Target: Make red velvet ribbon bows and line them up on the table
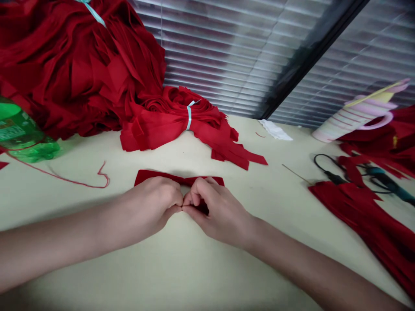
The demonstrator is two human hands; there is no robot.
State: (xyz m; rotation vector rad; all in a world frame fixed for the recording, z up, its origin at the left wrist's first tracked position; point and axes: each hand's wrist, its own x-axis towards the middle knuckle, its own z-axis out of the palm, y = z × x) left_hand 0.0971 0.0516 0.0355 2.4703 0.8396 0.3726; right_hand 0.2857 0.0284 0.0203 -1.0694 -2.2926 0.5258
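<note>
Fingers (196,195) curled, tips of your two hands pressed together, pinching a red fabric strip (210,180) at its middle. Strip lies on the cream table (97,263) directly under and just ahead of them, both ends showing past your knuckles. Your left hand (147,209) and right hand (220,214) touch at the pinch. Ahead of the fingers: a bundle of red strips (171,123) bound with a pale blue tie. Ahead left: a green plastic bottle (19,129), a loose red thread (78,181). Right of the fingers: black-handled scissors (327,166) beside a fringed red cloth (366,220); farther ahead, a pink-striped mug (353,116).
</note>
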